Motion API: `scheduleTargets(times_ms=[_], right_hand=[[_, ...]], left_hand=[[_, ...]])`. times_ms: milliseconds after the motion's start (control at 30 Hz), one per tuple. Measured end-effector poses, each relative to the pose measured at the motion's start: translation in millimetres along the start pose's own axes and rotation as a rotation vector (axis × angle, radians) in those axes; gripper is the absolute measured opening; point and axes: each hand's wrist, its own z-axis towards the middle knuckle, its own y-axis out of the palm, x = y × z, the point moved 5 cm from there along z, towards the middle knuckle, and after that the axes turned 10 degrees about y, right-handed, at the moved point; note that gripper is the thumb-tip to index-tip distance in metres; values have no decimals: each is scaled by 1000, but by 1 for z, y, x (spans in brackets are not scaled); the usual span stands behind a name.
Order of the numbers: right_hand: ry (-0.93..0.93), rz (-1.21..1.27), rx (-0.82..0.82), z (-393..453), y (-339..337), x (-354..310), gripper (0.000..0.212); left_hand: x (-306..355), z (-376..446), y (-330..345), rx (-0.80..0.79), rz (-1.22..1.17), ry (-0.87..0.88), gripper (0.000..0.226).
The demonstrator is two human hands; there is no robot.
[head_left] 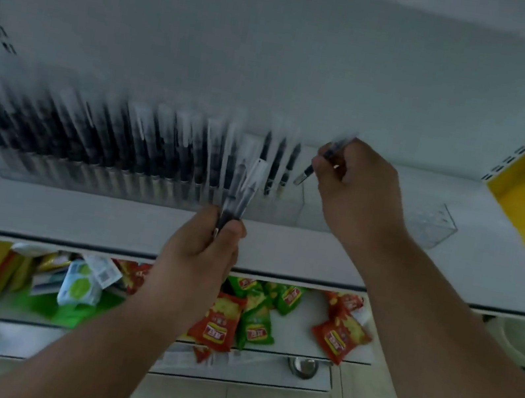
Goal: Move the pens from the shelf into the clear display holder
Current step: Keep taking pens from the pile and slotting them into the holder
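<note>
Right grip (354, 183) pinches pen (307, 173), tip over holder (437, 228).

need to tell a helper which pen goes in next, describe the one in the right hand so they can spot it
Start at the long clear display holder on the white shelf, packed with upright pens on its left. Just past the last standing pens, the right hand pinches one pen. It alone is tilted, its silvery tip pointing down-left at the holder.

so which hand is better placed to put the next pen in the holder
Right. The right hand pinches one pen tip-down beside the holder's free slots; the left hand grips spare pens further out front.
</note>
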Motion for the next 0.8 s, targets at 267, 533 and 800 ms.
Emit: scheduleTargets(times_ms=[267, 533, 800], right_hand=[[-38, -248, -143, 20, 21, -2, 25], [62, -306, -148, 9, 20, 5, 29], [121, 419, -421, -45, 15, -9, 20]], left_hand=[[-3, 3, 1, -11, -10, 26, 20], [-9, 6, 0, -100, -41, 11, 19], [-7, 4, 20, -180, 69, 80, 21]])
